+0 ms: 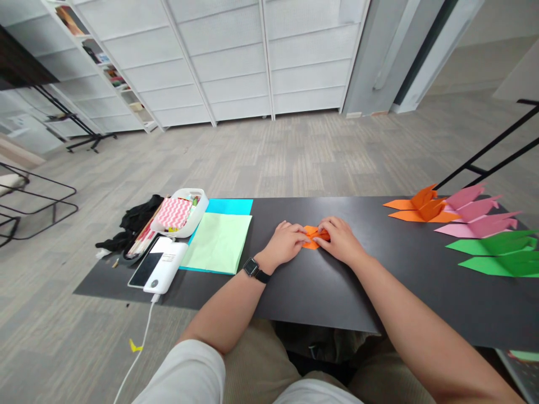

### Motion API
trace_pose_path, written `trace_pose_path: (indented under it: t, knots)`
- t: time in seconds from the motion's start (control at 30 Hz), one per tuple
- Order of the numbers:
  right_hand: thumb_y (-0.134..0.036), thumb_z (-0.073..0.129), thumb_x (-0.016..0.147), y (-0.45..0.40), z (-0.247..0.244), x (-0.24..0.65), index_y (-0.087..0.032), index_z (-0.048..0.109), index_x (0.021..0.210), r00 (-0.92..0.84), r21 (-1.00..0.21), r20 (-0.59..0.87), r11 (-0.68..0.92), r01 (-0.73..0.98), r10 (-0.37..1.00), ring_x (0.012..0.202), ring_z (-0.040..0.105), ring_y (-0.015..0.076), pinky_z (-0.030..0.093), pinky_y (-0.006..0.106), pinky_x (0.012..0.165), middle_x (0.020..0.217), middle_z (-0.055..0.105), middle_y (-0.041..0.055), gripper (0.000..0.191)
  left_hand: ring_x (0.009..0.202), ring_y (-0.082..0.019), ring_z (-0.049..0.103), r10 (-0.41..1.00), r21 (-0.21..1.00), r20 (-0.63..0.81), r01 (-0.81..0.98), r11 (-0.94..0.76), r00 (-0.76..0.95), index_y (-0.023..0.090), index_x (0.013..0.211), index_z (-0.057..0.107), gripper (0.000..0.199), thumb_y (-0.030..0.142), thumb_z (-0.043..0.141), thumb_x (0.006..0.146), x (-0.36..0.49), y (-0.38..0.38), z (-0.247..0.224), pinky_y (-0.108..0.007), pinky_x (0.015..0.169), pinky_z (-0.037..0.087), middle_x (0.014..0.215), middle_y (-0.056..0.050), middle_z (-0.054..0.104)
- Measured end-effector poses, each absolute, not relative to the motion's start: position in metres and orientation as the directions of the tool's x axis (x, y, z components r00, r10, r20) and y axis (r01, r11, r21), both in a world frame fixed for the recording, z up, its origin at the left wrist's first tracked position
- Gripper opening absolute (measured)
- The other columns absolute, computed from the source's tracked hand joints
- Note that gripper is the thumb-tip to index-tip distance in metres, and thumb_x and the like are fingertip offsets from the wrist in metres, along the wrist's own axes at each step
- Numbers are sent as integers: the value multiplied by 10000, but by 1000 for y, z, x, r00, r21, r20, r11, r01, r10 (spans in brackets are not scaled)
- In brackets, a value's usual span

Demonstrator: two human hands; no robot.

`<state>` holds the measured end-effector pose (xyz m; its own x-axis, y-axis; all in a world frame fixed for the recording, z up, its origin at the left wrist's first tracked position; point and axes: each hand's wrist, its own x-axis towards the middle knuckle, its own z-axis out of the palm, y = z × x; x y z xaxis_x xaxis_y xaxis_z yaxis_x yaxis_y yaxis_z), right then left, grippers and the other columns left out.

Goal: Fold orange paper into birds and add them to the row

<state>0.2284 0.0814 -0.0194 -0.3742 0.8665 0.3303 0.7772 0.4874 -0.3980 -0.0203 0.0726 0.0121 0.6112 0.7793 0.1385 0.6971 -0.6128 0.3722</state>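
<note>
A small piece of folded orange paper (312, 238) lies on the dark table between my two hands. My left hand (287, 241), with a black watch on its wrist, presses the paper's left side, fingers closed together. On the right end, the fingers and thumb of my right hand (338, 238) pinch the paper and cover part of it. The finer folds are hidden under my fingertips. Off to the right stand finished paper cranes: orange ones (425, 206), pink ones (480, 219) and green ones (499, 252).
Left of my hands lies a stack of light green paper (219, 241) over blue sheets (231, 206). Beyond it are a white container (197, 216), a phone (148, 264), a power bank (165, 269) with a white cable, and a black cloth (137, 219). The table (290, 303) is narrow.
</note>
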Motion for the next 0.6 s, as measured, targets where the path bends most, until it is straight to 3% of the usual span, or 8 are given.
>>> trace_pose_path:
  t: [0.6]
  knots:
    - [-405,759,901,84,-28,229,-276,685,1058,-358,-421,301,460,782,884,1195,636,328,490,558,1092,1207,658,85,217,1287,-232,586,742,356,112,670,-651,661,431,1212,819,436,139,538,1051,-26,74,9,-572,1286,327,1418,7,678]
